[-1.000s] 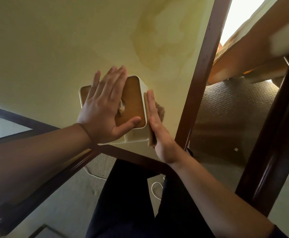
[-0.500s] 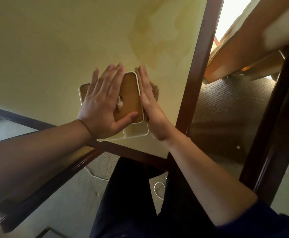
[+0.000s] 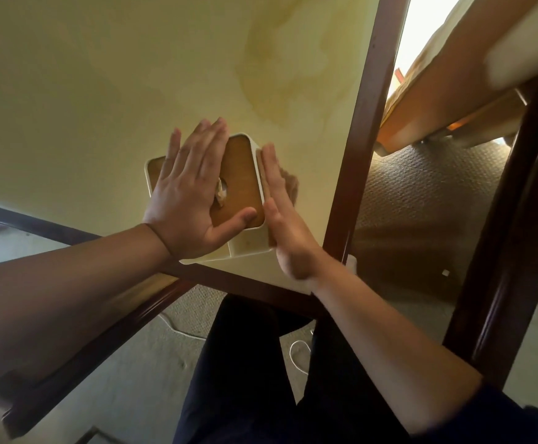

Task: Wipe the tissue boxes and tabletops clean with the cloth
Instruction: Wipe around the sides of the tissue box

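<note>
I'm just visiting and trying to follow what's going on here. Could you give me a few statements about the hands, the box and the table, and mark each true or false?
1. The left hand lies flat on top of the tissue box. True.
2. The right hand is on the box's lid. False: it presses against the box's right side.
3. The cloth sits between the right hand and the box. True.
4. The box stands in the middle of the table. False: it stands near the table's near corner.
5. The lid is brown with a hole. True.
</note>
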Available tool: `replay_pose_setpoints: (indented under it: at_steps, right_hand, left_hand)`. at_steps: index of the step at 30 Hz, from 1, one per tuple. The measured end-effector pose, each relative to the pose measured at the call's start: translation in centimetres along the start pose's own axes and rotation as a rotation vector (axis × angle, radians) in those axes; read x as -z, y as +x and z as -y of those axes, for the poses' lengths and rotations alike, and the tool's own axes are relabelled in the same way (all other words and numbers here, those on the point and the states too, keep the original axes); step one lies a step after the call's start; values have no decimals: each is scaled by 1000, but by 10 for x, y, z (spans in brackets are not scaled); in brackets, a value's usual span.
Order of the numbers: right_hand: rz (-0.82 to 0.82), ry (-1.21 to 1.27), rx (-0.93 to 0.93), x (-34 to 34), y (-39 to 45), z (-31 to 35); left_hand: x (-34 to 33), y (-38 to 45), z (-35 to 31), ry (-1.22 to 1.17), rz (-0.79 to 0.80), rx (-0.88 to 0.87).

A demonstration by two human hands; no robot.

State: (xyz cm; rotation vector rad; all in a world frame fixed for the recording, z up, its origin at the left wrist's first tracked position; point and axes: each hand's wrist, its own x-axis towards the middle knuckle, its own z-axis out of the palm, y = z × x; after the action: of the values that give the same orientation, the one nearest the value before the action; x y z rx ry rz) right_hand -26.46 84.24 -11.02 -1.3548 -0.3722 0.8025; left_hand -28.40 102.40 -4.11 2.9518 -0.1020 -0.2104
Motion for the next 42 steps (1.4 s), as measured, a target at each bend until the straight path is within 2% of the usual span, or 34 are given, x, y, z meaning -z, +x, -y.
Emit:
replay_pose_setpoints:
  at_steps: [7, 12, 21, 34, 39, 42]
  right_hand:
    - [-38, -113, 58, 13, 55, 21]
    - [-21, -74, 101, 8, 24, 8]
    - [78, 37, 66, 1, -40, -11]
    - [-11, -29, -67, 17, 86, 30]
    - [16, -81, 43, 14, 50, 11]
    - [31, 30, -10, 8, 7, -1]
  left_hand:
    - [0, 0, -1, 1, 5, -3]
    - [-1, 1, -1, 4, 2, 0]
    - [-1, 1, 0, 14, -1, -4]
    - [1, 1, 0, -2, -5, -12]
    - [-1, 0, 0, 1, -2, -3]
    - [-2, 0, 0, -1, -6, -3]
